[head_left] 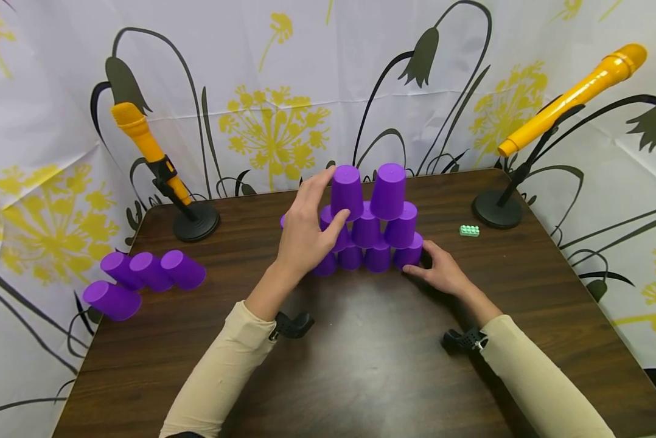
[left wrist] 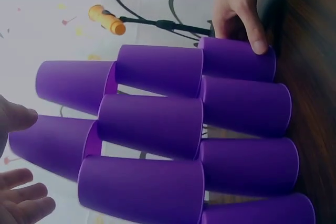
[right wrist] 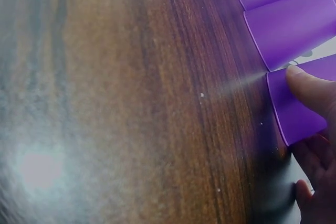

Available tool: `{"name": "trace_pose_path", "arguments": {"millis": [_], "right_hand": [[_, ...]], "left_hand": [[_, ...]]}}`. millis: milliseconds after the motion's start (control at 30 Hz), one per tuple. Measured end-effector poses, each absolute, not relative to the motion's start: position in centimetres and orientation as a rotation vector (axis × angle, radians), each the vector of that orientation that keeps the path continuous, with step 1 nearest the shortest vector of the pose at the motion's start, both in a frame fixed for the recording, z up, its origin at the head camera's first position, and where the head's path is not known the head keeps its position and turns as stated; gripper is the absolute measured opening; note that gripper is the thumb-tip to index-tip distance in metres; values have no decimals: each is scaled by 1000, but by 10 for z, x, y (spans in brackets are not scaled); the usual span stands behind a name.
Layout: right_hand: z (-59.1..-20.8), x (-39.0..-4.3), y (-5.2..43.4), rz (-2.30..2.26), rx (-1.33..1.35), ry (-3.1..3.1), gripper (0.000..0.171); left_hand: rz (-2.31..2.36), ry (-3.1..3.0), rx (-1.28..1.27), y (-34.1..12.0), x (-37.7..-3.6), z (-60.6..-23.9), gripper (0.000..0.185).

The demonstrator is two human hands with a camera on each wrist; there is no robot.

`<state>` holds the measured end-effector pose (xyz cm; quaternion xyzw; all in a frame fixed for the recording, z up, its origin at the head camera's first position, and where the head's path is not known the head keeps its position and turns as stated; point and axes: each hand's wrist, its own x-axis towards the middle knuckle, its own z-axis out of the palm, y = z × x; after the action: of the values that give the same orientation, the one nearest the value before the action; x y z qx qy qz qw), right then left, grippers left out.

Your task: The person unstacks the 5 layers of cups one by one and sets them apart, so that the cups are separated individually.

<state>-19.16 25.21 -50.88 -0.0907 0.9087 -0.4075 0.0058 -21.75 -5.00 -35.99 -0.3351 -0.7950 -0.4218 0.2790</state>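
1. You have a pyramid of purple cups [head_left: 369, 228] standing mouth-down near the far middle of the dark wooden counter [head_left: 361, 365]: a bottom row on the wood, a row above it, and two cups on top. Their insides are hidden, since all are inverted.
2. The top-left cup [head_left: 346, 191] sits beside the top-right cup [head_left: 388, 190], both upright on the row below.
3. Your left hand [head_left: 306, 234] is raised at the left side of the stack, fingers spread and only loosely bent; fingertips lie by the top-left cup and the thumb reaches toward the middle row. From the left wrist view, the fingers [left wrist: 23, 205] sit just off the cup, so you cannot tell whether they touch it.
4. Your right hand [head_left: 443, 271] rests low on the counter, fingers fairly straight, thumb and fingertips pressed against the bottom-right cup [head_left: 410, 254].
5. Four more purple cups [head_left: 144, 277] lie on their sides at the counter's left edge, well apart from the stack.
6. A small green brick [head_left: 469, 230] lies right of the pyramid, near a stand's round base [head_left: 498, 210].
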Motion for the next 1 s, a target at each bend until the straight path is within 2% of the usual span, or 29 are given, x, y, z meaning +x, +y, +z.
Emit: {"name": "trace_pose_path", "arguments": {"millis": [367,633,833,1000], "right_hand": [[-509,-192,252,-1258,-272,2846,67],[-510,-192,252,-1258,-277,2846,67],[-509,-192,252,-1257,-286,2847,67],[-509,-192,252,-1265,-285,2843,67]], "left_hand": [[-1150,-2207,-862,-35,-230,-359,54],[-1227,-2149,-853,-37,-230,-360,53],[-1320,-2007,-860,-53,-215,-350,52],[-1368,-1934,-787,-79,-186,-331,54]]}}
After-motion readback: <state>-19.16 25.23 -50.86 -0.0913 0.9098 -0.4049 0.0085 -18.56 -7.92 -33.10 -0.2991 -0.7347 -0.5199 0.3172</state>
